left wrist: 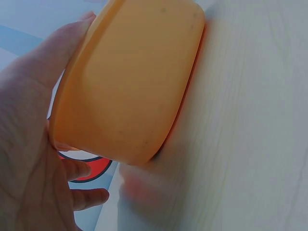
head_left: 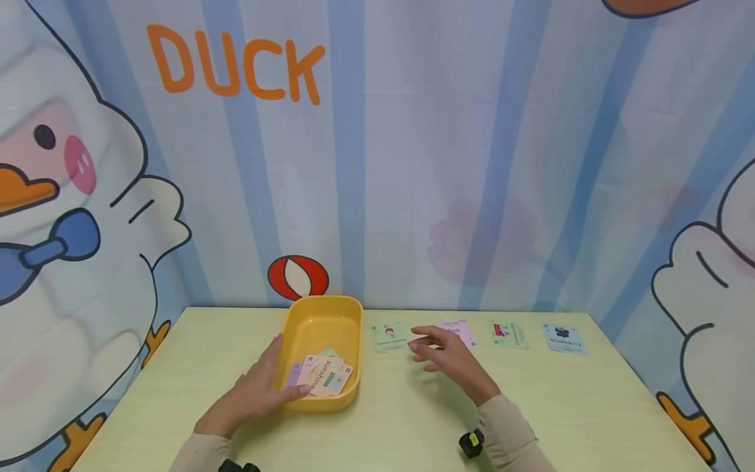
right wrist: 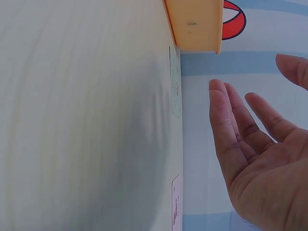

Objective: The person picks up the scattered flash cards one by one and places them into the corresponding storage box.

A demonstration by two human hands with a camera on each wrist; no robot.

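Legibly, "sunshine" card [head_left: 326, 375] in bin [head_left: 324, 328], its rim [head_left: 328, 298] in left hand [head_left: 255, 393]; right hand [head_left: 451, 362] relaxed, empty.

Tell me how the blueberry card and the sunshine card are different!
The blueberry card is light blue; the sunshine card is pale pinkish. The blueberry card lies on the table, the sunshine card in the yellow tray. Blueberry's word runs nearly level; sunshine's slants steeply. Both have a printed word.

The tub [head_left: 321, 405] stands at the table [head_left: 401, 419]'s back edge, left of centre; its walls block low sideways passage, its open top admits entry. Left fingers [head_left: 274, 354] obstruct its left side. Right fingers [head_left: 429, 332] partly obstruct the back-edge cards [head_left: 507, 334]. Passage remains rightward above these flat items.
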